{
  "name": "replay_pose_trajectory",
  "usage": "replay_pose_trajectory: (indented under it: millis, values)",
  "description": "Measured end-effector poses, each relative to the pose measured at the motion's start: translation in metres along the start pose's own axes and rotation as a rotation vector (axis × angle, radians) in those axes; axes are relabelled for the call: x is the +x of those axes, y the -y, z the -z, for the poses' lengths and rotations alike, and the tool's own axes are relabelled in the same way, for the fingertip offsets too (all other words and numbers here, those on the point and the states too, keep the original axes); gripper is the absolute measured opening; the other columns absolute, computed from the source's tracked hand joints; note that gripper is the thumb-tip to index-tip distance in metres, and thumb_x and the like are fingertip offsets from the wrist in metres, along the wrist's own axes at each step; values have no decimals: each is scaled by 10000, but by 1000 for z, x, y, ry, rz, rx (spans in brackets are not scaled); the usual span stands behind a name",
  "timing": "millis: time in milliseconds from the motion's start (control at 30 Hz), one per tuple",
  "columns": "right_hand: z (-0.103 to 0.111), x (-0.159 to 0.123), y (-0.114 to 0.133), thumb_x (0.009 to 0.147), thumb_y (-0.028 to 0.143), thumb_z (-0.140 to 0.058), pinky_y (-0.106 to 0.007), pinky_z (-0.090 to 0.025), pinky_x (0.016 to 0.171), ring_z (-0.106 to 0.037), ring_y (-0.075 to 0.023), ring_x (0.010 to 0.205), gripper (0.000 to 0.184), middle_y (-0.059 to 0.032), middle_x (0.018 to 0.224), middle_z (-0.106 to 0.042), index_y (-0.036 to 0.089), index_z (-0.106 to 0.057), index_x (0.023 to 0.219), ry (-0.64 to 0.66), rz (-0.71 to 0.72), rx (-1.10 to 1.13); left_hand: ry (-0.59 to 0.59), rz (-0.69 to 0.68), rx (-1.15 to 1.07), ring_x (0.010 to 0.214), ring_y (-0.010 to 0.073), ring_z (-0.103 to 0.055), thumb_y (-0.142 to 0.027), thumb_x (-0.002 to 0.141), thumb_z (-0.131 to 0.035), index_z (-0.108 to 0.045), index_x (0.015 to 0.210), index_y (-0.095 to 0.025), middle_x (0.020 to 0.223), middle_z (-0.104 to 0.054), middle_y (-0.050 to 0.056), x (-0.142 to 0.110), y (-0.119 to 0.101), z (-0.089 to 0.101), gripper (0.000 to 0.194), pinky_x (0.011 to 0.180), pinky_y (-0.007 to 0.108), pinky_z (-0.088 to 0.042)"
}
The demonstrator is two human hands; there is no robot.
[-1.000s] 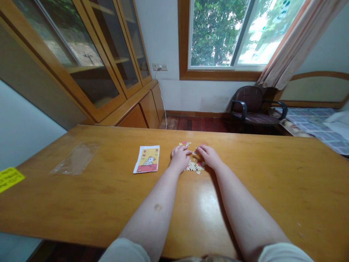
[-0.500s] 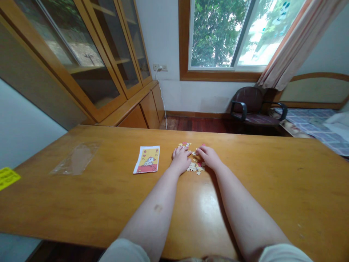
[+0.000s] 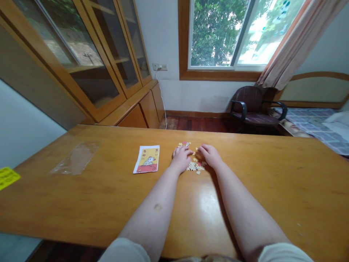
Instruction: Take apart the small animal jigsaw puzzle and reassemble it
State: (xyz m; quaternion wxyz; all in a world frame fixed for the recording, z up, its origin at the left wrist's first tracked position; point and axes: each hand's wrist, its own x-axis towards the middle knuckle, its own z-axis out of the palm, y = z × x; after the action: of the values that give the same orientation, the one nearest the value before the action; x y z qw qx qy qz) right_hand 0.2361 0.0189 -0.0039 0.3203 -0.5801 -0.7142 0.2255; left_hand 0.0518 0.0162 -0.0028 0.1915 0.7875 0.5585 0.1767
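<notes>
Your left hand point(image 3: 181, 159) lies palm down over the pieces point(image 3: 195, 166) on the desk point(image 3: 109, 203), fingers slightly spread. Your right hand point(image 3: 209, 155) is at their right side, fingers curled; you can't tell if they grip one. The card point(image 3: 147, 159) lies left of your left hand.

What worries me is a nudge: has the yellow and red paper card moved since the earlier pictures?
No. The card shows no shift relative to the far edge of the brown wooden table.
</notes>
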Motion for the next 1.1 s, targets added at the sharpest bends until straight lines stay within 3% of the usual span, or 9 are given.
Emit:
replay_pose_trajectory:
  millis: [133,300,467,633,700,833,933,1100]
  values:
    - [0,0,2,944,320,-382,-266,-400,789,-593,-175,834,359,-38,828,-704,215,-693,798,78,69,-36,-94,44,-18,1293,220,-420,-145,792,-497,-755,977,-304,1279,-627,-21,2,3,0,356,1152,418,-272]
    - [4,-1,3,935,357,-397,-276,-394,742,-585,-188,775,398,-53,719,-676,205,-663,681,-99,-25,-118,-125,64,-32,1268,218,-436,-130,773,-514,-765,917,-308,1229,-657,-40,3,4,-1,339,1133,403,-293]
    - [1,-4,7,936,410,-412,-267,-409,697,-595,-169,667,467,-40,631,-658,199,-635,585,122,88,41,-157,110,-6,1225,208,-469,-121,792,-520,-769,854,-303,1186,-677,-31,3,4,1,315,1098,382,-317]
    - [2,-1,3,944,402,-408,-284,-381,683,-594,-197,711,430,-62,691,-682,212,-676,665,-103,-113,-183,-131,101,8,1169,188,-507,-115,794,-541,-767,741,-307,1122,-701,-35,1,6,4,302,1087,370,-315]
    - [2,-1,3,939,397,-419,-283,-379,682,-590,-198,718,413,-63,697,-680,211,-678,677,-138,-114,-197,-126,103,1,1156,191,-513,-128,779,-567,-763,689,-303,1100,-707,-37,-1,6,6,279,1099,378,-300]
    - [-2,-2,6,940,385,-422,-268,-402,713,-583,-175,717,414,-41,672,-656,199,-677,672,25,105,-43,-126,102,-5,1124,192,-531,-146,777,-577,-760,656,-301,1069,-715,-35,-3,3,10,269,1090,380,-310]
    - [-5,-1,5,951,379,-407,-267,-405,734,-586,-168,731,412,-36,708,-671,198,-680,699,111,114,-18,-128,99,0,1113,187,-538,-144,778,-574,-759,660,-295,1054,-720,-31,-2,3,10,266,1074,363,-324]
    - [-2,0,4,942,366,-418,-279,-397,724,-579,-185,768,364,-59,751,-671,198,-680,753,-31,26,-132,-138,91,4,1096,186,-544,-133,764,-592,-749,639,-284,1026,-722,-28,-1,5,9,251,1061,362,-327]
